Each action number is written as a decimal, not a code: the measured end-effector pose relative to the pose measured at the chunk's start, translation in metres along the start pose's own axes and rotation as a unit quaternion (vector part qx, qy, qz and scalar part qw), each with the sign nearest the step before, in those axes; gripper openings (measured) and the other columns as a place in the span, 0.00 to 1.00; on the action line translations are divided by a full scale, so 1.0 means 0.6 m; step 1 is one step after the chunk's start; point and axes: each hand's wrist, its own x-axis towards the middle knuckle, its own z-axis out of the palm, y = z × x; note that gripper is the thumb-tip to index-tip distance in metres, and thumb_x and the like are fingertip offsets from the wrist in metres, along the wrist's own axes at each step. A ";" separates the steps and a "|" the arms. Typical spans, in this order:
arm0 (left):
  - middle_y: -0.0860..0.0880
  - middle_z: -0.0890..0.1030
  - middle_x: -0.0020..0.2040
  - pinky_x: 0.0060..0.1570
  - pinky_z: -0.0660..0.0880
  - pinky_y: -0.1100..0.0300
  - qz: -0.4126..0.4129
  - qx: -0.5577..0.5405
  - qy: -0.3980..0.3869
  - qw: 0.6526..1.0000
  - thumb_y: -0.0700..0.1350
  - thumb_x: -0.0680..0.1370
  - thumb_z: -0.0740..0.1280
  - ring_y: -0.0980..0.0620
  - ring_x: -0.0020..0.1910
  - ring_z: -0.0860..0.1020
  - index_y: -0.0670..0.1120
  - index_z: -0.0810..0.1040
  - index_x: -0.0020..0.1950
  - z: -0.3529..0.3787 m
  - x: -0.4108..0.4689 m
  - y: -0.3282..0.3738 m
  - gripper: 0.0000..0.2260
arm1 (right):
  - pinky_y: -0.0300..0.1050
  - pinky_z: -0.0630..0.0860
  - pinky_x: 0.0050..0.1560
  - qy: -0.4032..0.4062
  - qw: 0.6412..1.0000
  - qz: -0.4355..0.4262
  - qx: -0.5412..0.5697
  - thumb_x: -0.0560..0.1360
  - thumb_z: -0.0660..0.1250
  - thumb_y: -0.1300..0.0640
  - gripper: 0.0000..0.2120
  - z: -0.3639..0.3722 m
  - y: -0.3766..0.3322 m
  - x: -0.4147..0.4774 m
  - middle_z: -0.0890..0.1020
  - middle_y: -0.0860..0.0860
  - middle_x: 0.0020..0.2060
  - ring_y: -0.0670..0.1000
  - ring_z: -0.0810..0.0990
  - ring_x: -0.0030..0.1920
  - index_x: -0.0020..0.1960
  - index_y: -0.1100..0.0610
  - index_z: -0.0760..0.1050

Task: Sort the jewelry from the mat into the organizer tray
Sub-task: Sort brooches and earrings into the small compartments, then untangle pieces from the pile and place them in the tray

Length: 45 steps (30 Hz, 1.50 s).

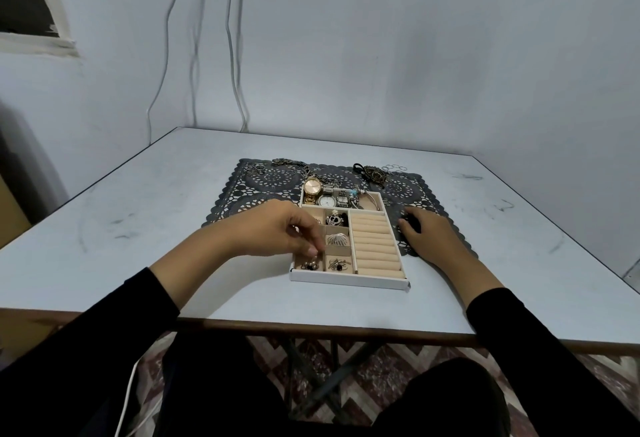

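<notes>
Two black sleeves (114, 329) reach across the near edge of the table (138, 215) toward the tray (346, 280), which sits on a dark lace mat (270, 180). The left hand (277, 228) hovers over the tray's near-left pocket with its fingers curled down and the tips drawn together just above a small cluster of earrings (310, 265). I cannot tell whether a piece is pinched between the tips or they are bare. The right hand (429, 232) lies on the mat just beside the tray's right wall, fingers relaxed and holding nothing. The step in hand looks like setting a small piece into that near-left pocket. The tray's small left pockets hold pieces and the watches (320, 192) fill its far row, while the ring rolls (375, 246) on its right side are bare. Beyond the tray, jewelry lies along the far edge of the mat: loose rings (256, 169) and a chain (287, 162) to the far left, a dark pendant (372, 173) and thin hoops (394, 168) to the far right. So the sorting looks partly done. The next move likely calls for a long reach past the tray and a fine fingertip pinch on one of those rings, then pressing it into a roll slot.
</notes>
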 end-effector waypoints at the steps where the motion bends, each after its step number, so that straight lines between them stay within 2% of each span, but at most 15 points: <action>1: 0.51 0.86 0.43 0.47 0.79 0.65 -0.002 0.009 -0.001 1.000 0.37 0.75 0.73 0.53 0.42 0.85 0.46 0.85 0.49 0.002 0.000 0.002 0.06 | 0.42 0.68 0.56 0.002 1.000 -0.001 0.000 0.79 0.62 0.53 0.18 -0.001 -0.001 0.000 0.79 0.57 0.60 0.56 0.76 0.60 0.66 0.61 0.73; 4: 0.53 0.86 0.43 0.47 0.79 0.65 -0.011 0.012 -0.001 1.000 0.38 0.74 0.73 0.55 0.41 0.85 0.48 0.85 0.49 0.002 -0.002 0.002 0.07 | 0.43 0.68 0.54 0.003 1.000 -0.002 0.000 0.79 0.62 0.54 0.17 -0.002 -0.003 -0.001 0.80 0.58 0.58 0.57 0.76 0.59 0.64 0.61 0.73; 8: 0.51 0.86 0.44 0.51 0.80 0.60 -0.011 -0.033 0.005 0.999 0.36 0.74 0.73 0.49 0.45 0.85 0.45 0.85 0.50 -0.001 -0.005 -0.003 0.07 | 0.43 0.68 0.56 -0.001 1.000 0.001 -0.001 0.79 0.62 0.53 0.18 -0.002 -0.001 -0.001 0.79 0.57 0.60 0.56 0.76 0.60 0.66 0.61 0.73; 10: 0.51 0.86 0.42 0.45 0.80 0.63 -0.002 -0.072 0.019 0.997 0.37 0.74 0.73 0.51 0.43 0.85 0.44 0.85 0.51 -0.004 -0.005 -0.010 0.07 | 0.42 0.68 0.57 -0.003 1.000 0.003 0.002 0.79 0.62 0.53 0.19 -0.002 -0.001 0.000 0.79 0.57 0.61 0.56 0.75 0.61 0.67 0.60 0.72; 12: 0.52 0.85 0.39 0.33 0.74 0.65 -0.001 -0.104 0.049 0.993 0.42 0.75 0.72 0.56 0.35 0.81 0.46 0.85 0.49 -0.006 -0.004 -0.013 0.04 | 0.42 0.68 0.57 -0.008 1.000 0.007 0.005 0.79 0.62 0.53 0.19 -0.003 -0.001 0.002 0.78 0.56 0.61 0.56 0.75 0.62 0.67 0.60 0.72; 14: 0.49 0.85 0.40 0.28 0.70 0.67 -0.007 -0.148 0.096 0.984 0.45 0.78 0.69 0.58 0.31 0.78 0.44 0.84 0.51 -0.009 0.003 -0.023 0.07 | 0.42 0.68 0.56 -0.011 1.000 0.011 0.002 0.79 0.62 0.53 0.19 -0.004 -0.001 0.007 0.78 0.56 0.61 0.56 0.74 0.62 0.68 0.60 0.71; 16: 0.48 0.85 0.44 0.38 0.75 0.66 -0.009 -0.170 0.161 0.972 0.45 0.79 0.67 0.57 0.39 0.83 0.43 0.82 0.54 -0.013 0.018 -0.042 0.09 | 0.42 0.67 0.56 -0.009 1.000 0.012 0.004 0.79 0.62 0.52 0.20 -0.005 0.000 0.015 0.77 0.56 0.62 0.55 0.74 0.62 0.68 0.60 0.70; 18: 0.51 0.85 0.49 0.49 0.76 0.60 -0.031 -0.129 0.219 0.967 0.47 0.80 0.66 0.55 0.48 0.82 0.47 0.81 0.57 -0.017 0.045 -0.069 0.09 | 0.43 0.68 0.59 -0.004 1.000 0.013 0.004 0.79 0.62 0.52 0.21 -0.005 0.002 0.028 0.77 0.57 0.63 0.56 0.74 0.63 0.69 0.60 0.69; 20: 0.55 0.82 0.53 0.56 0.75 0.57 -0.068 -0.071 0.248 0.964 0.48 0.81 0.64 0.55 0.52 0.80 0.51 0.80 0.60 -0.023 0.072 -0.093 0.10 | 0.44 0.67 0.61 -0.003 1.000 0.018 0.004 0.79 0.62 0.53 0.21 -0.003 0.005 0.045 0.76 0.57 0.64 0.56 0.73 0.64 0.70 0.60 0.69; 22: 0.55 0.78 0.58 0.58 0.71 0.58 -0.095 0.003 0.245 0.965 0.48 0.81 0.63 0.55 0.56 0.76 0.51 0.76 0.66 -0.029 0.096 -0.115 0.13 | 0.45 0.66 0.64 -0.007 1.000 0.024 0.005 0.79 0.62 0.53 0.22 0.001 0.009 0.063 0.74 0.57 0.66 0.56 0.72 0.66 0.71 0.60 0.68; 25: 0.48 0.71 0.70 0.65 0.67 0.53 -0.114 0.134 0.205 0.963 0.51 0.81 0.62 0.49 0.66 0.71 0.49 0.69 0.72 -0.043 0.130 -0.159 0.19 | 0.45 0.65 0.65 -0.013 1.000 0.022 -0.003 0.79 0.62 0.52 0.23 0.011 0.013 0.089 0.73 0.56 0.67 0.55 0.70 0.67 0.72 0.59 0.66; 28: 0.45 0.64 0.76 0.72 0.63 0.48 -0.148 0.183 0.164 0.958 0.55 0.81 0.60 0.45 0.74 0.65 0.49 0.63 0.77 -0.054 0.160 -0.188 0.25 | 0.43 0.64 0.64 -0.017 1.000 0.016 -0.013 0.79 0.62 0.52 0.23 0.019 0.010 0.113 0.72 0.55 0.68 0.55 0.70 0.68 0.72 0.59 0.65; 34: 0.48 0.56 0.80 0.74 0.58 0.49 -0.153 0.227 0.136 0.952 0.59 0.82 0.56 0.46 0.77 0.58 0.53 0.57 0.79 -0.067 0.209 -0.199 0.27 | 0.45 0.61 0.70 -0.021 1.000 -0.012 -0.004 0.79 0.63 0.52 0.25 0.042 0.008 0.168 0.70 0.56 0.70 0.54 0.67 0.70 0.73 0.60 0.64; 45: 0.51 0.53 0.80 0.75 0.51 0.51 -0.148 0.237 0.097 0.955 0.61 0.82 0.53 0.49 0.79 0.52 0.55 0.54 0.80 -0.083 0.260 -0.224 0.28 | 0.45 0.63 0.67 -0.006 1.000 0.008 -0.008 0.80 0.60 0.53 0.21 0.067 0.032 0.252 0.74 0.57 0.66 0.55 0.70 0.68 0.70 0.61 0.68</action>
